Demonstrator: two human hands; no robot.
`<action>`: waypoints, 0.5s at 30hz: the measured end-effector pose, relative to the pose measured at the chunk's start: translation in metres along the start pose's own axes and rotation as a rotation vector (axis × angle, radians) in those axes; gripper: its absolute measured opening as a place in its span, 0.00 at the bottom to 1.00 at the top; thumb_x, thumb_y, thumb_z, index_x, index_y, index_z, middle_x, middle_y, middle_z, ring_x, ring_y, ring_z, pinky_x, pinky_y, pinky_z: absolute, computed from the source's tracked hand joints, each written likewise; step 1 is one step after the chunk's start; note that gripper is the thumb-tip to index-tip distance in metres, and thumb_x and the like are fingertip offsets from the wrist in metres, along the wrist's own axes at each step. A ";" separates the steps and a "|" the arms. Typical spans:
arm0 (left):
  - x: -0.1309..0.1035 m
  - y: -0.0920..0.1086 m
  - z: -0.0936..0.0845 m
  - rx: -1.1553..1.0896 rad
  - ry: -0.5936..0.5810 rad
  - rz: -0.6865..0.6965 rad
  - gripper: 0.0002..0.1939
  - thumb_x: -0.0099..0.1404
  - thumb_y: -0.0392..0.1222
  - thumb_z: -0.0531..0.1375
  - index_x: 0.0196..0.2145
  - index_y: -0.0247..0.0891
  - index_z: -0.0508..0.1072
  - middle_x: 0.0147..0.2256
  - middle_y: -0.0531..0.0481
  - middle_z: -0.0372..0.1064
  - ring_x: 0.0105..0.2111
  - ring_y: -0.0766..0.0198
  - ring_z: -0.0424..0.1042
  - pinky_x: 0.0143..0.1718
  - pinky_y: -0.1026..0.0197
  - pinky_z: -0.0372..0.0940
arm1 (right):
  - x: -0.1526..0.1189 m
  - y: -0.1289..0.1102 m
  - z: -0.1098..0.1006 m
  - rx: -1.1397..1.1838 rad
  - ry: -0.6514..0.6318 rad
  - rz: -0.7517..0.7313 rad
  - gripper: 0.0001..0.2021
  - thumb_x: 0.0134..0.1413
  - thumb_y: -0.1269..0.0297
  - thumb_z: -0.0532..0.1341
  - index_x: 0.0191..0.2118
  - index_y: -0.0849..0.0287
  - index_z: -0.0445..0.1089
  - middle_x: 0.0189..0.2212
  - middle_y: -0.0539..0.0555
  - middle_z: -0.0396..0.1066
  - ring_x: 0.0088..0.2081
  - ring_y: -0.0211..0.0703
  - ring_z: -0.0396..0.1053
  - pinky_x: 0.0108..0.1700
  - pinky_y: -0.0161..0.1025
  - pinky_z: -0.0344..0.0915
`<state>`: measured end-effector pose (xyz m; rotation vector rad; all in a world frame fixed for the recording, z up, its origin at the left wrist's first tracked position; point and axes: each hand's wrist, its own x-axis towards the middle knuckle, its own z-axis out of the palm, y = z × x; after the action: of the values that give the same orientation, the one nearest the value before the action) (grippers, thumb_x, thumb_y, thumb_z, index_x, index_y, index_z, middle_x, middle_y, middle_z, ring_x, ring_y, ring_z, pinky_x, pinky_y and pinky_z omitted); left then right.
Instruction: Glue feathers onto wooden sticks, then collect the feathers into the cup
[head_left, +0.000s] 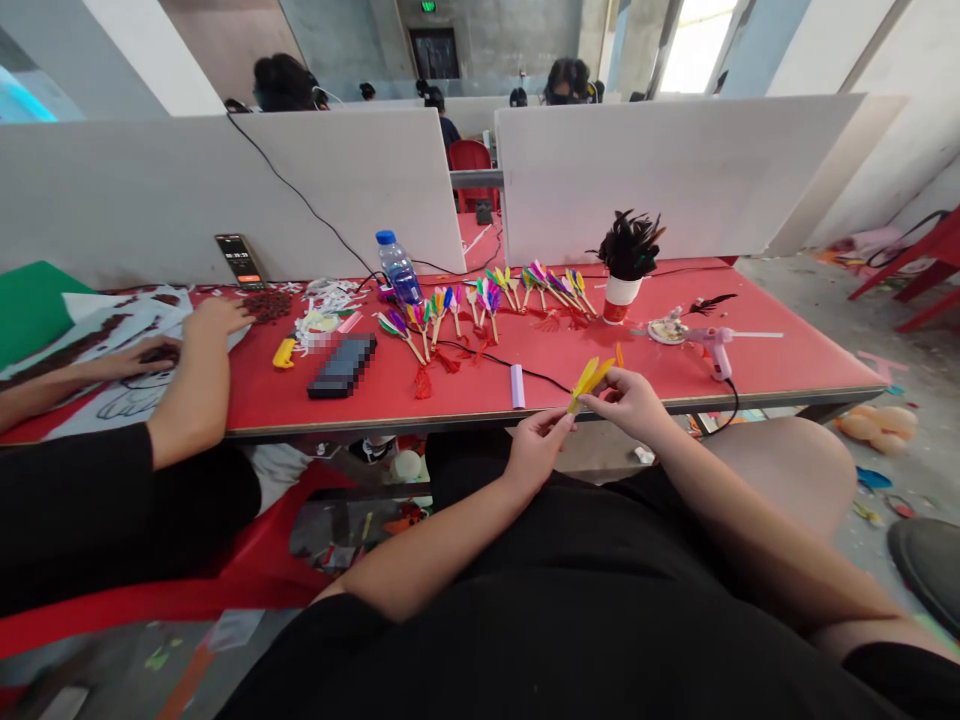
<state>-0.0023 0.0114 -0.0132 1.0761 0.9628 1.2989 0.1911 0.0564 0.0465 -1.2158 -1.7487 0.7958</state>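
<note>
In front of my body, at the table's near edge, both hands are on a small bunch of yellow feathers (589, 376). My left hand (538, 445) is closed in a pinch at its lower end. From the right, my right hand (628, 400) pinches the feathers near their base; what else sits between the fingers is too small to make out. An orange feather (619, 354) shows just beyond my right hand. A lilac strip (517, 386) lies on the red table to the left of the feathers.
Several colourful feather bundles on sticks (454, 312) lie further back. Black feathers (631, 245) stand in a paper cup (619, 298). A pink glue gun (712, 350) lies right. A bottle (399, 268) stands behind; a black box (342, 366) lies left, near a co-worker's hands (214, 325).
</note>
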 end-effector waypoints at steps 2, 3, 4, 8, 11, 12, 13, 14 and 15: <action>0.000 -0.001 0.000 -0.017 0.007 -0.020 0.23 0.62 0.56 0.76 0.46 0.35 0.89 0.34 0.46 0.82 0.24 0.70 0.64 0.26 0.65 0.62 | -0.001 0.002 0.002 0.009 -0.005 0.008 0.27 0.53 0.34 0.74 0.32 0.55 0.75 0.31 0.55 0.79 0.30 0.45 0.72 0.33 0.41 0.67; 0.001 -0.002 0.000 -0.033 0.009 -0.050 0.24 0.61 0.57 0.77 0.46 0.35 0.89 0.34 0.46 0.82 0.24 0.70 0.64 0.25 0.66 0.60 | -0.001 0.002 0.001 0.000 -0.015 0.008 0.27 0.54 0.33 0.74 0.33 0.55 0.75 0.31 0.55 0.79 0.30 0.45 0.72 0.33 0.41 0.67; 0.001 -0.003 0.000 -0.056 0.010 -0.099 0.24 0.60 0.57 0.78 0.46 0.35 0.88 0.34 0.46 0.81 0.24 0.71 0.63 0.23 0.66 0.58 | 0.000 0.002 -0.001 -0.028 -0.038 0.001 0.27 0.56 0.32 0.72 0.34 0.55 0.75 0.31 0.55 0.79 0.31 0.45 0.72 0.34 0.41 0.66; 0.004 -0.007 -0.002 -0.200 0.068 -0.351 0.27 0.54 0.55 0.82 0.45 0.35 0.86 0.38 0.46 0.81 0.24 0.74 0.63 0.20 0.71 0.49 | 0.013 0.013 -0.033 -0.332 -0.215 0.002 0.23 0.68 0.38 0.64 0.36 0.54 0.79 0.32 0.54 0.81 0.33 0.47 0.74 0.37 0.41 0.63; 0.004 -0.007 -0.002 -0.260 0.128 -0.400 0.27 0.53 0.51 0.84 0.45 0.36 0.84 0.40 0.47 0.80 0.26 0.75 0.65 0.21 0.73 0.51 | 0.026 0.038 -0.072 -0.570 -0.136 0.124 0.19 0.69 0.45 0.62 0.34 0.55 0.78 0.31 0.56 0.81 0.32 0.47 0.72 0.36 0.42 0.59; 0.004 -0.007 -0.002 -0.265 0.131 -0.395 0.27 0.53 0.50 0.84 0.45 0.36 0.85 0.40 0.47 0.79 0.26 0.75 0.65 0.21 0.73 0.51 | 0.028 0.049 -0.085 -0.631 -0.063 0.168 0.18 0.68 0.48 0.63 0.33 0.55 0.77 0.31 0.56 0.80 0.33 0.48 0.72 0.35 0.43 0.58; 0.003 -0.006 -0.001 -0.267 0.129 -0.389 0.27 0.53 0.50 0.84 0.46 0.36 0.85 0.40 0.47 0.79 0.26 0.75 0.65 0.21 0.73 0.52 | 0.028 0.060 -0.098 -0.675 0.003 0.209 0.16 0.67 0.49 0.63 0.32 0.55 0.75 0.30 0.57 0.79 0.33 0.48 0.72 0.35 0.43 0.58; 0.003 -0.006 -0.001 -0.268 0.122 -0.387 0.28 0.53 0.51 0.84 0.46 0.36 0.85 0.40 0.47 0.79 0.27 0.75 0.65 0.22 0.72 0.52 | 0.026 0.070 -0.110 -0.699 0.047 0.248 0.17 0.67 0.50 0.63 0.30 0.54 0.73 0.29 0.56 0.78 0.32 0.48 0.71 0.35 0.43 0.57; 0.002 -0.005 0.000 -0.271 0.115 -0.386 0.28 0.52 0.51 0.84 0.47 0.35 0.85 0.40 0.47 0.78 0.27 0.74 0.65 0.22 0.72 0.53 | 0.022 0.080 -0.123 -0.706 0.067 0.288 0.18 0.67 0.49 0.62 0.28 0.54 0.70 0.27 0.56 0.76 0.31 0.48 0.70 0.34 0.43 0.57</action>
<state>-0.0011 0.0139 -0.0184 0.5782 0.9896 1.1378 0.3299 0.1077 0.0389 -1.9652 -1.8853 0.2728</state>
